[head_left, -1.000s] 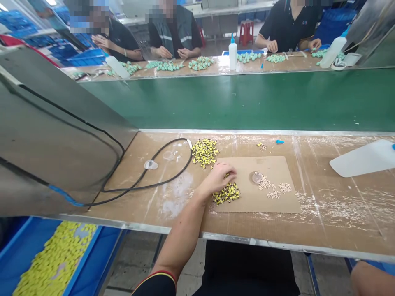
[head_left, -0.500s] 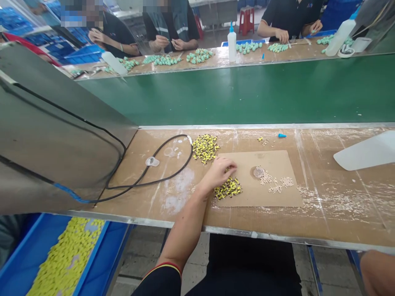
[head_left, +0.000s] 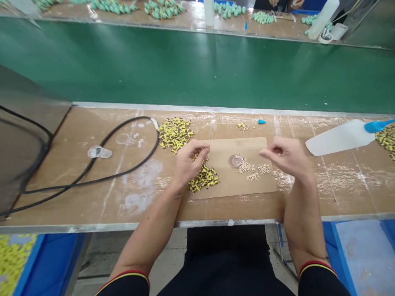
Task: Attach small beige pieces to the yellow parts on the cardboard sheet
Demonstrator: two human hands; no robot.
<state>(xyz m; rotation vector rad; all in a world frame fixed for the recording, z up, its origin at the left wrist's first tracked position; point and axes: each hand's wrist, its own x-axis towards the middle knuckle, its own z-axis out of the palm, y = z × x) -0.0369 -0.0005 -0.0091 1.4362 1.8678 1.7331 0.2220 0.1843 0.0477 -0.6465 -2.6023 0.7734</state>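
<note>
My left hand [head_left: 190,161] hovers over the left edge of a cardboard sheet [head_left: 222,154], its thumb and fingertips pinched together. Anything between those fingertips is too small to make out. Below it lies a pile of small yellow-and-black pieces [head_left: 206,177]; a second yellow-and-black pile [head_left: 175,132] sits just beyond the sheet. My right hand [head_left: 288,158] is curled closed above the sheet's right edge, and what it may hold is hidden. Between the hands stand a small clear cup [head_left: 237,160] and scattered tiny pale pieces [head_left: 253,176].
A white squeeze bottle [head_left: 341,137] with a blue nozzle lies at right, near a blue cap [head_left: 262,121]. A black cable [head_left: 123,179] loops at left beside a clear plastic cup [head_left: 99,152]. Past the green belt [head_left: 185,65], a co-worker's hands show among mint-green pieces [head_left: 163,9].
My right hand has come in from the lower right to the sheet's right edge. My left hand stays near the yellow pieces, still pinched. The view has tilted down and turned right.
</note>
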